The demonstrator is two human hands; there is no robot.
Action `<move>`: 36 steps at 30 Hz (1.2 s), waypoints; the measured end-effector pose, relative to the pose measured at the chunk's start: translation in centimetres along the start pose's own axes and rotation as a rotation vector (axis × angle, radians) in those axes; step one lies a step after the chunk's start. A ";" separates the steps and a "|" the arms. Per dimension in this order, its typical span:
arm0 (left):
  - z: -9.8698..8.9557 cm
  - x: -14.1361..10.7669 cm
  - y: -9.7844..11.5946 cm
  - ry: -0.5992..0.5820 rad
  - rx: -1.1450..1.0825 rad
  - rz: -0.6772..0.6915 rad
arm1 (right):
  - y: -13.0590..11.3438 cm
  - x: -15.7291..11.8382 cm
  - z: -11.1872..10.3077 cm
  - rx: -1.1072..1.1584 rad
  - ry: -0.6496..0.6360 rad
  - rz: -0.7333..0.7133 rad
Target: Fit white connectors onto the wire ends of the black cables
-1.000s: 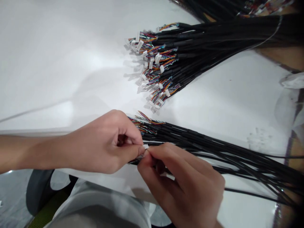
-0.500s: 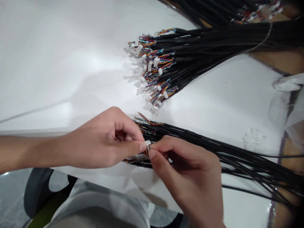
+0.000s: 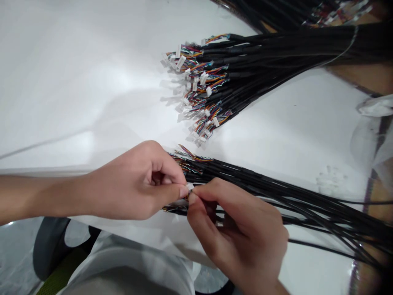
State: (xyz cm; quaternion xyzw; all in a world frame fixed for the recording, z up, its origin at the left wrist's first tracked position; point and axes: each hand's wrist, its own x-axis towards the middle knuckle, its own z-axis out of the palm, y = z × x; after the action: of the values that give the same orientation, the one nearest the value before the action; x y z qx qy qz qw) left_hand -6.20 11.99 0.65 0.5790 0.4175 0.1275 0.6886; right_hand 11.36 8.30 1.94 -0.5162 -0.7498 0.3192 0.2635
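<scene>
Between thumb and forefinger, my left hand (image 3: 147,184) pinches a small white connector (image 3: 190,187). My right hand (image 3: 242,229) is closed too, its thumb and forefinger on the thin coloured wires (image 3: 188,196) right at the connector; the fingertips hide most of the wire ends. Under and behind both hands lies a bundle of black cables (image 3: 260,180), whose loose stripped wires (image 3: 190,153) fan out at the left end without visible connectors.
Further back, a thick bundle of black cables (image 3: 258,57) ends in several white connectors (image 3: 204,78). Small clear pieces (image 3: 331,180) lie on the white table (image 3: 61,82) at right, near a crumpled plastic bag (image 3: 376,107). A chair (image 3: 46,250) stands below the front edge.
My right thumb and forefinger have shifted slightly left, closer to the connector. My left hand keeps its pinch almost unmoved. The whole view has slid a little.
</scene>
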 end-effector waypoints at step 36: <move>-0.3 0.1 0.1 0.083 -0.116 -0.002 | 0.3 0.1 -0.2 0.110 0.083 0.056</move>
State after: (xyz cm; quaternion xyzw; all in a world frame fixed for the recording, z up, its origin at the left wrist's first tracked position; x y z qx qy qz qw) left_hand -6.33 12.25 0.74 0.5320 0.4379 0.1748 0.7033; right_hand 11.69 8.57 1.86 -0.5347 -0.7048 0.3454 0.3130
